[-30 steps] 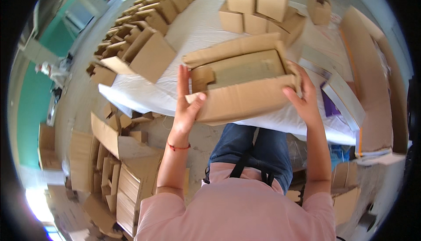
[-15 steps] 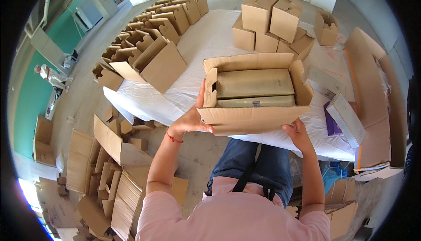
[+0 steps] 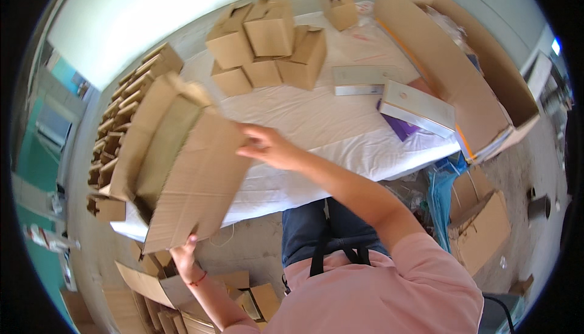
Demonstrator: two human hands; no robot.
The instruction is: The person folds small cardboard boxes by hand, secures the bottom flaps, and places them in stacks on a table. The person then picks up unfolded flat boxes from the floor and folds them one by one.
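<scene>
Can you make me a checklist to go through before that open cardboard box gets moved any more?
1. Left hand on the open box: ok, it holds the lower end.
2. Right hand on it too: ok, at the edge nearest the middle of the table.
3. Box level: not ok, it is tilted, with its open top turned toward the left.
4. Top closed: not ok, the olive-coloured item shows inside.
5. Clear of the stacked boxes: ok, white cloth shows between.
6. Clear of the row of boxes: cannot tell, the held box overlaps them in this view.
</scene>
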